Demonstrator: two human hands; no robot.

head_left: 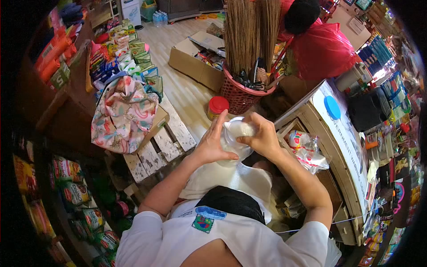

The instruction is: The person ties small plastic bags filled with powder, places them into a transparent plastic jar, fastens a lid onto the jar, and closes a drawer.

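Observation:
In front of my lap stands a clear plastic jar (pixel 230 143) with a wide, open mouth. My left hand (pixel 213 143) curves round the jar's left side, thumb and fingers spread against it. At the mouth, my right hand (pixel 263 137) pinches a small plastic bag of white contents (pixel 242 129), which lies partly over the rim. What the white contents are I cannot make out. A white cloth or sack (pixel 231 178) spreads over my lap below the jar.
A blue lid (pixel 332 107) lies on the counter (pixel 340 133) at right. Ahead are a red-lidded jar (pixel 218 107), a red basket of stick brooms (pixel 242 91) and a cardboard box (pixel 198 60). A wooden slatted bench (pixel 162 142) with a floral bag (pixel 122 113) stands left.

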